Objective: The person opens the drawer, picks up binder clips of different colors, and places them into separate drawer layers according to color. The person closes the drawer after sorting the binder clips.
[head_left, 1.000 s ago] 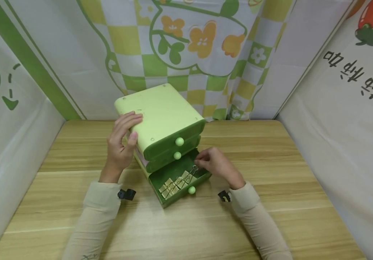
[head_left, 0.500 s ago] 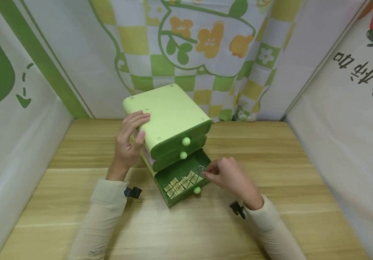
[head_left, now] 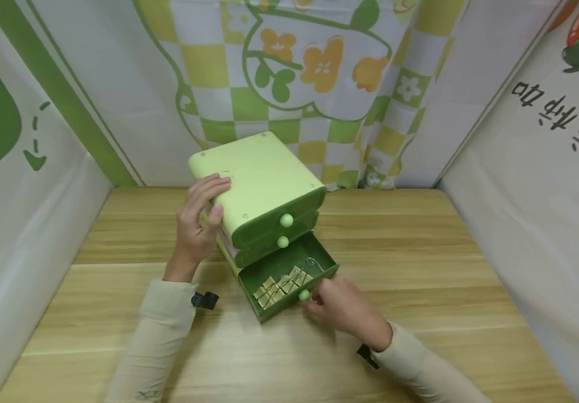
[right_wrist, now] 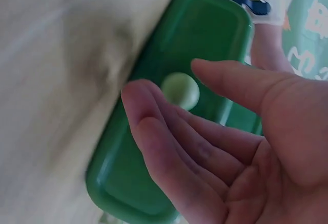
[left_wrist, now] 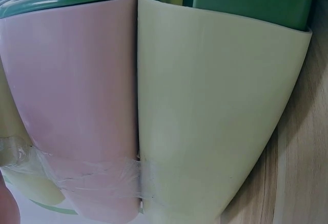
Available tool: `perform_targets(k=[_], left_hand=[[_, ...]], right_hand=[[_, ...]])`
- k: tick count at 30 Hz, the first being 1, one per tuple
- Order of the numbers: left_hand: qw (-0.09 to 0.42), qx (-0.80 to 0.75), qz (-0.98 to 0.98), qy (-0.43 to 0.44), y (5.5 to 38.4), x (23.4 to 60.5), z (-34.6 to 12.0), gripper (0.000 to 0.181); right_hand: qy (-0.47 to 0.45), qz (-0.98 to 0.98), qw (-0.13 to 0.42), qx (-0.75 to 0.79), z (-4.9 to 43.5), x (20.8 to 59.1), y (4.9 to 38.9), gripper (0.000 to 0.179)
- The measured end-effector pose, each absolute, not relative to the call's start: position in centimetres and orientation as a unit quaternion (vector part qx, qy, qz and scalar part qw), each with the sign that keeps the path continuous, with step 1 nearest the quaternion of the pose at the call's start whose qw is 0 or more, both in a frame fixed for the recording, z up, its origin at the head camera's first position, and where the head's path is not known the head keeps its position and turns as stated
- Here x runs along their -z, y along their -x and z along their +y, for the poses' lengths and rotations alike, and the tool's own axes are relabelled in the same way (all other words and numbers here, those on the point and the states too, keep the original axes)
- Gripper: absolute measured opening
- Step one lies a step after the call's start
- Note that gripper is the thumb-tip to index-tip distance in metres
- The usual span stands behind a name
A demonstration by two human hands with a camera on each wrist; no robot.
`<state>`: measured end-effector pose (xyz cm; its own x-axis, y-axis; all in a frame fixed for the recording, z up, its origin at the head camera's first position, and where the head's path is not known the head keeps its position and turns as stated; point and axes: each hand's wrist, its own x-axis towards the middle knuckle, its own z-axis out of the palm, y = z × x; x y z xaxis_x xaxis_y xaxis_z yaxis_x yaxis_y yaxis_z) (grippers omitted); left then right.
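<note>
A light-green drawer cabinet (head_left: 264, 179) stands on the table, its bottom drawer (head_left: 289, 254) pulled out. Several gold binder clips (head_left: 271, 289) lie in a row in that drawer, one wire handle sticking up at the right end. My left hand (head_left: 194, 229) rests against the cabinet's left side, fingertips on its top. At the drawer front, my right hand (head_left: 347, 308) is beside the round pale-green knob (right_wrist: 180, 92). In the right wrist view the thumb stands apart from the bent fingers, with the knob behind their gap; contact cannot be told.
The two upper drawers, with knobs (head_left: 286, 220), are closed. In the left wrist view, a pink tier (left_wrist: 72, 96) sits beside a light-green one (left_wrist: 215, 101), clear tape (left_wrist: 102, 178) across them. The wooden table (head_left: 420, 268) meets a patterned curtain (head_left: 249, 106) behind.
My right hand has left the clips at the drawer's right end and moved down to the front knob. The left hand stays on the cabinet; the head view has shifted slightly.
</note>
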<state>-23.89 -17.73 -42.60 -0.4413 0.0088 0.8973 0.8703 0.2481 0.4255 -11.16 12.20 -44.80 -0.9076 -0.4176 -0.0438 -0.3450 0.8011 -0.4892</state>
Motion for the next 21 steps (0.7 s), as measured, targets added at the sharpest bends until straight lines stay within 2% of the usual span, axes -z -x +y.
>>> perform_targets(k=[8, 10, 14, 21], left_hand=[[0.414, 0.517, -0.672, 0.331, 23.8, 42.6, -17.8, 0.045], [0.415, 0.518, -0.670, 0.332, 23.9, 42.5, -17.8, 0.044], [0.415, 0.518, -0.670, 0.333, 23.9, 42.5, -17.9, 0.044], [0.414, 0.518, -0.671, 0.331, 23.8, 42.5, -17.9, 0.044]], right_hand=[[0.198, 0.953, 0.033, 0.226, 11.2, 46.3, 11.6, 0.029], [0.200, 0.954, 0.025, 0.221, 11.1, 46.4, 11.7, 0.029], [0.204, 0.955, 0.017, 0.216, 10.9, 46.1, 11.8, 0.013], [0.214, 0.953, 0.009, 0.214, 10.5, 45.6, 12.4, 0.021]])
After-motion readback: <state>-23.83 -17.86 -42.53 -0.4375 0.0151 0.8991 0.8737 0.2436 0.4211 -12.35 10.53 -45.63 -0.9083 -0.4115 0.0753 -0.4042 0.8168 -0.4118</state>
